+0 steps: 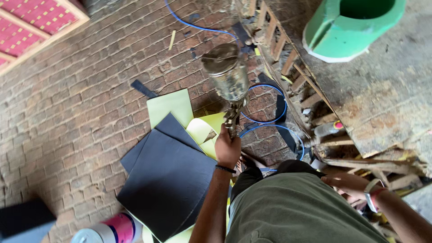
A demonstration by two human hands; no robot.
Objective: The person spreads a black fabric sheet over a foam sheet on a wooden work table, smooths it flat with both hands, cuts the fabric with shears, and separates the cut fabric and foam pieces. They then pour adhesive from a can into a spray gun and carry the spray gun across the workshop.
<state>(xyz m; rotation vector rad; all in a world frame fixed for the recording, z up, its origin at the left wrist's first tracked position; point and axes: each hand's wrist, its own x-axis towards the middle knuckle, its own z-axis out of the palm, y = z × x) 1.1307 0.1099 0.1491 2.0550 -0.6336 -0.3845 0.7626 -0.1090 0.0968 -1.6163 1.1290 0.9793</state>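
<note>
My left hand (pixel 227 147) is shut on the handle of a metal spray gun (pixel 228 78) whose round cup points up and away from me. A blue hose (pixel 265 121) loops on the brick floor beneath it. Just below and left of the gun lie dark sheets (pixel 168 177) stacked on pale yellow sheets (pixel 170 105). My right hand (pixel 348 183) hangs at my side near a worn wooden bench (pixel 382 103), fingers loosely extended and holding nothing.
A green moulded form (pixel 351 27) sits on the bench top. A red quilted panel in a wooden frame (pixel 31 22) lies at the upper left. A pink and white can (pixel 110 229) stands at the bottom left. Scraps litter the bricks.
</note>
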